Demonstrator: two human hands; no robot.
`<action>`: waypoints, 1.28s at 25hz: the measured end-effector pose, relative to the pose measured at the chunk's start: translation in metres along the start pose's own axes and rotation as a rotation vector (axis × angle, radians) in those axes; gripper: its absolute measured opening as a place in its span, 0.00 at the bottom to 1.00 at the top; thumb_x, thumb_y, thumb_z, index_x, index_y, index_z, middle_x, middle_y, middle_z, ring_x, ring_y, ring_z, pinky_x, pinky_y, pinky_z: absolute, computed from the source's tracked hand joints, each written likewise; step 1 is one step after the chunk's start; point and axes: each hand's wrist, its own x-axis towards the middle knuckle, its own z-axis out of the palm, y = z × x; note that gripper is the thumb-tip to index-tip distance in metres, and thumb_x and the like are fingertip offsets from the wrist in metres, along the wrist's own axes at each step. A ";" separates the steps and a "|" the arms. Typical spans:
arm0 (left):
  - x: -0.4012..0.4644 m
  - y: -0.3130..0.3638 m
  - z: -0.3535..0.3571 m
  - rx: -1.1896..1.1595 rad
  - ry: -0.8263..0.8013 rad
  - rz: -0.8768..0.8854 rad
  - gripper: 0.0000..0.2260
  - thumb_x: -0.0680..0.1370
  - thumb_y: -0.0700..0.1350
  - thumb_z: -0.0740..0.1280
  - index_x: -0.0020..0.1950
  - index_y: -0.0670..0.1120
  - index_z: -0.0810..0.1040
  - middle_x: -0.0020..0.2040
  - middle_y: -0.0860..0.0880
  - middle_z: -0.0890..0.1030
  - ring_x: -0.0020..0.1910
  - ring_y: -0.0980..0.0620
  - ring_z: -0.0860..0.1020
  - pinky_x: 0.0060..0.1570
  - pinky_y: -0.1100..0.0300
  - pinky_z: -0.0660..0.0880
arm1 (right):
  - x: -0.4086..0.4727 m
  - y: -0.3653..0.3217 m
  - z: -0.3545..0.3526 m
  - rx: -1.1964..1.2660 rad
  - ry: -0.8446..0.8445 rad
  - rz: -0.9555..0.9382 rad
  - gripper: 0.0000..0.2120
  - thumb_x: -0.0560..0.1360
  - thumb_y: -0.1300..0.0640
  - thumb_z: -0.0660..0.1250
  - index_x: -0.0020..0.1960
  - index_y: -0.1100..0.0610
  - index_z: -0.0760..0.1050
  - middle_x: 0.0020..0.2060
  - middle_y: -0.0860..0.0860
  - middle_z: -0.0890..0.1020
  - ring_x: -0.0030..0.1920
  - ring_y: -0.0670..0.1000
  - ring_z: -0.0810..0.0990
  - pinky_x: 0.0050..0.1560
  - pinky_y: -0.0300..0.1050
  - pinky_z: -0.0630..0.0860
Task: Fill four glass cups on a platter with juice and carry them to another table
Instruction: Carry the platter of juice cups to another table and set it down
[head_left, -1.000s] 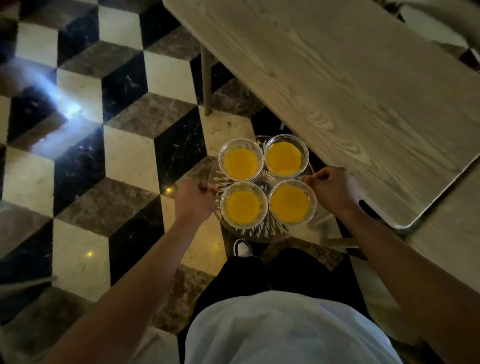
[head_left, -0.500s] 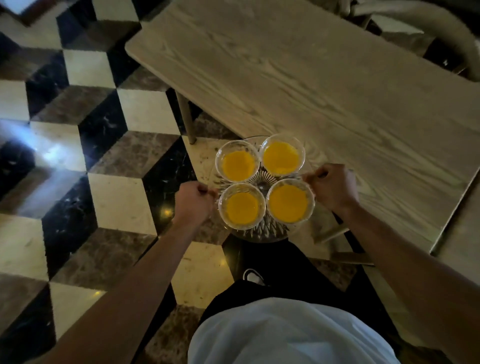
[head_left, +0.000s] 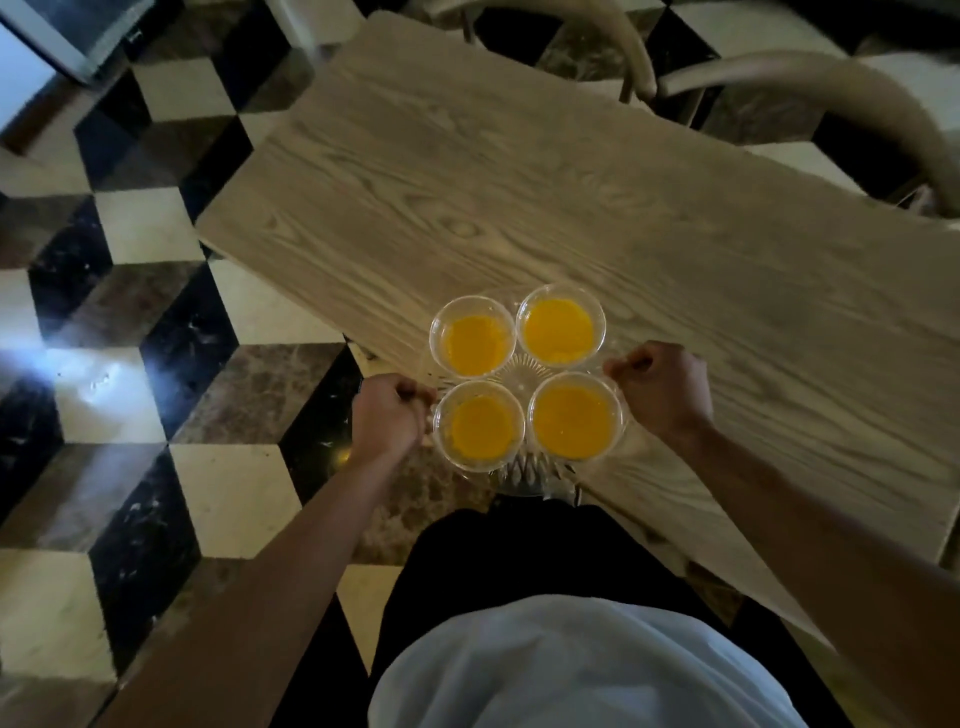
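Observation:
A clear cut-glass platter (head_left: 530, 475) carries four glass cups of orange juice: far left (head_left: 474, 336), far right (head_left: 560, 324), near left (head_left: 480, 426) and near right (head_left: 574, 418). My left hand (head_left: 387, 418) grips the platter's left rim and my right hand (head_left: 662, 387) grips its right rim. I hold the platter in the air, its far half over the near edge of a light wooden table (head_left: 597, 208), its near half over the floor.
A floor of cream, brown and black cube-pattern tiles (head_left: 156, 364) lies to the left and below. Two curved wooden chair backs (head_left: 831, 83) stand beyond the table's far right edge. A dark cabinet or appliance (head_left: 62, 36) sits at the top left.
The platter with the cups has moved forward from beside the table to partly over its near edge. Both hands keep their grip on the rim.

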 end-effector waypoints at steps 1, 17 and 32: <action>0.011 0.008 0.002 0.001 -0.007 0.000 0.11 0.79 0.37 0.70 0.40 0.49 0.83 0.33 0.55 0.83 0.24 0.63 0.78 0.26 0.67 0.73 | 0.010 -0.004 -0.003 0.003 0.016 0.005 0.13 0.74 0.49 0.75 0.40 0.59 0.82 0.32 0.50 0.83 0.36 0.53 0.82 0.33 0.38 0.72; 0.189 0.108 0.006 0.151 -0.286 0.257 0.09 0.78 0.41 0.72 0.38 0.46 0.83 0.28 0.51 0.83 0.27 0.54 0.81 0.32 0.57 0.78 | 0.074 -0.043 0.018 0.106 0.304 0.293 0.11 0.74 0.52 0.76 0.39 0.59 0.83 0.29 0.47 0.81 0.33 0.50 0.81 0.34 0.38 0.70; 0.271 0.145 0.026 0.325 -0.445 0.387 0.15 0.77 0.37 0.74 0.35 0.55 0.78 0.35 0.51 0.84 0.36 0.48 0.84 0.42 0.54 0.83 | 0.090 -0.056 0.073 0.244 0.427 0.586 0.09 0.74 0.52 0.75 0.41 0.57 0.84 0.30 0.45 0.81 0.34 0.46 0.80 0.32 0.35 0.69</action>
